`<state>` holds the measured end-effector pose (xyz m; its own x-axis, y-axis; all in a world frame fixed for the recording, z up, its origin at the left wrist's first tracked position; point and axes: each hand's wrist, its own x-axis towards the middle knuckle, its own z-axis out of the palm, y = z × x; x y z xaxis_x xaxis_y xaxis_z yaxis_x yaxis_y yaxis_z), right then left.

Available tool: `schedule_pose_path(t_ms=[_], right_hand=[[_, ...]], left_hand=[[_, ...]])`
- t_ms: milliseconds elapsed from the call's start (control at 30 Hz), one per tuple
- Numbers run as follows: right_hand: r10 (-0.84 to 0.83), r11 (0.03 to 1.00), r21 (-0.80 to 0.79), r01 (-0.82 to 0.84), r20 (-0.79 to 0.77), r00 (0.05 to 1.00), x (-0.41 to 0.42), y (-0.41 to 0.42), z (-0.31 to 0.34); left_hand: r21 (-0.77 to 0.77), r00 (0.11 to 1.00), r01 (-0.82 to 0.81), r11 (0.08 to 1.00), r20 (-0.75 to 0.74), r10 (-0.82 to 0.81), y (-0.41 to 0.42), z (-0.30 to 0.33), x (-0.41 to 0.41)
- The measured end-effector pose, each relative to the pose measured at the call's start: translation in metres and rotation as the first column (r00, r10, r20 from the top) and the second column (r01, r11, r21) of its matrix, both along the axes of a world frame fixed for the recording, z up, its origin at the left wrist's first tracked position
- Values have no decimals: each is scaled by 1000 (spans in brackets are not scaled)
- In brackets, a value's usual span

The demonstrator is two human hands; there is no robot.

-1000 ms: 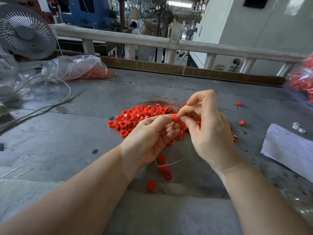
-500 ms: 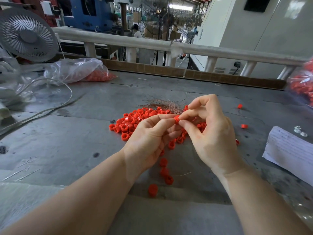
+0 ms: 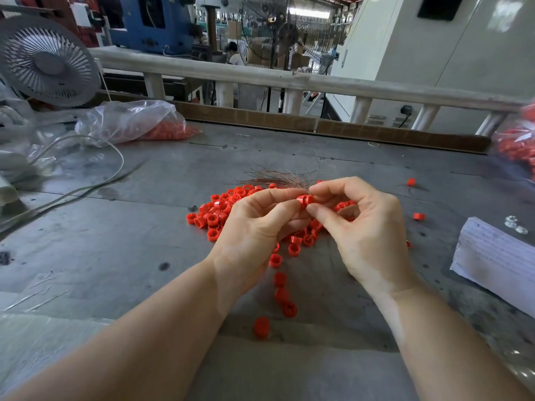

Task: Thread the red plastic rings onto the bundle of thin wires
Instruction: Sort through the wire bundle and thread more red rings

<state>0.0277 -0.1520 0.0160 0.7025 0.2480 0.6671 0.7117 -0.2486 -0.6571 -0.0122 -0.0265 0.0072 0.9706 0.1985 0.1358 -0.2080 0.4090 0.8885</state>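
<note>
From the head camera, the red ring (image 3: 305,200) is pinched between the fingertips of the left hand (image 3: 254,235) and the right hand (image 3: 364,235). The wire bundle (image 3: 282,179) fans up and away to the left from that pinch, its gathered end right at the ring. Both hands sit equally close. The loose pile of rings (image 3: 220,209) lies just beneath and left.
</note>
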Motion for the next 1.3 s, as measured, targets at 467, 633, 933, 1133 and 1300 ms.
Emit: schedule_pose_path(t_ms=[467, 633, 933, 1133, 1300], right_hand=[[51, 995, 83, -46, -62, 997, 0, 0, 0], [25, 999, 38, -25, -14, 1000, -1, -1, 1], [7, 999, -39, -2, 144, 990, 0, -2, 0], [23, 998, -68, -13, 151, 988, 1, 0, -1], [27, 996, -89, -17, 118, 993, 2, 1, -1]], left_hand=[[7, 1000, -18, 1000, 24, 18, 0, 0, 1], [6, 999, -16, 1000, 31, 16, 0, -1, 0], [-62, 1000, 28, 998, -9, -29, 1, -1, 2], [-107, 999, 22, 994, -22, -24, 1, -2, 2], [-109, 999, 17, 994, -36, -21, 1, -2, 2]])
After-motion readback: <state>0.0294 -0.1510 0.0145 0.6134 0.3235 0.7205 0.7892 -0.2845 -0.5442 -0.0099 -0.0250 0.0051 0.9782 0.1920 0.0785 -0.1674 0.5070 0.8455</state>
